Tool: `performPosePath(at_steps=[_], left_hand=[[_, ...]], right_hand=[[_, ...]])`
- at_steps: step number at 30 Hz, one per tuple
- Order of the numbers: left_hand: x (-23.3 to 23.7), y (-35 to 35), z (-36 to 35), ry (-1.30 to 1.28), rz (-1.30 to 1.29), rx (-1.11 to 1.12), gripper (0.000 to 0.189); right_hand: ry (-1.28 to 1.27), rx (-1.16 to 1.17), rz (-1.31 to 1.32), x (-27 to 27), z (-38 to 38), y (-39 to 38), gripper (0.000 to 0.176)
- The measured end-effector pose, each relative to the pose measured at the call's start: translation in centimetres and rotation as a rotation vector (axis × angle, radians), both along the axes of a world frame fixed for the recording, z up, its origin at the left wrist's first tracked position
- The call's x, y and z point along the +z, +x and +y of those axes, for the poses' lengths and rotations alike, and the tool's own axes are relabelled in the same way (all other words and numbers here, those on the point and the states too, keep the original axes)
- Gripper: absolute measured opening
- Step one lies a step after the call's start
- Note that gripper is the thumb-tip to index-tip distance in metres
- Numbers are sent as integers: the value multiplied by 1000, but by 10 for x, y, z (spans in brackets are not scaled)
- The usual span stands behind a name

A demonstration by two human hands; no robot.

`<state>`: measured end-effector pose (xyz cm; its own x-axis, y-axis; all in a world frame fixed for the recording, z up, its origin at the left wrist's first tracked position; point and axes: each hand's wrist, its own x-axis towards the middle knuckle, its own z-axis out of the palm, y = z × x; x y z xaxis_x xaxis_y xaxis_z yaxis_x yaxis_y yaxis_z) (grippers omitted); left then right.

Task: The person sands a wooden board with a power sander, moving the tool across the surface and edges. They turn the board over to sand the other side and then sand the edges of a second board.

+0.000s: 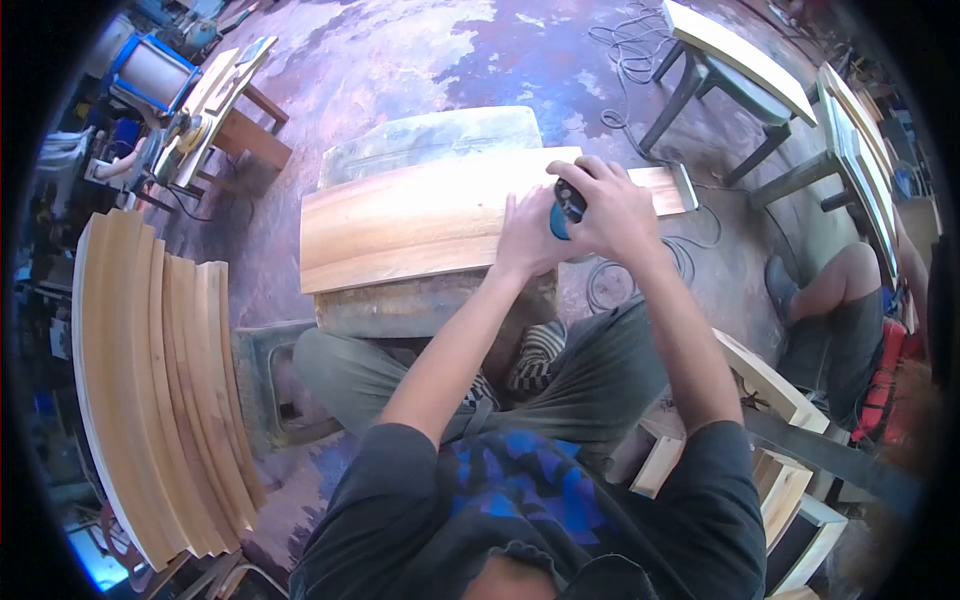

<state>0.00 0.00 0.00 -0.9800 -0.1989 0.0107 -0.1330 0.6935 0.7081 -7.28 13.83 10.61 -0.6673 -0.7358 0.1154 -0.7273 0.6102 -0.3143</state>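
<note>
A wide, pale wooden board [400, 225] lies flat in front of me on a worn, block-like support [400, 307]. At the board's right end, my right hand [612, 205] is closed over the top of a black-and-teal handheld power tool [560, 222]. My left hand [532, 238] presses against the tool's left side, its fingers partly around it. The two hands cover most of the tool, so its base and exact kind are hidden. Past my right hand, a narrower piece of wood [655, 188] sticks out.
Curved wooden boards stand stacked [150, 390] at my left. Cable [690, 260] loops over the floor at right. Benches with boards [745, 60] stand back right, and a tool-laden table [215, 105] back left. Another person's leg [835, 285] is at right, near wooden frames [775, 375].
</note>
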Motion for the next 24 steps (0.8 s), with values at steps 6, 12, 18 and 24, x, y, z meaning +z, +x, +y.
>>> performPosePath(at_steps=[6,12,18,24], left_hand=[[-21,11,33,-380,215,-44,116],[-51,3,39,-818,198,-90,81],[-6,3,31,-813,330,-167,59],[121,-5,-28,-596,155,-349,36]], right_hand=[[-104,87,183,6,64,-36,62],[134,-79,266,16,100,-64,61],[-25,-214,307,74,144,-68,63],[-114,-135,327,184,121,-62,66]])
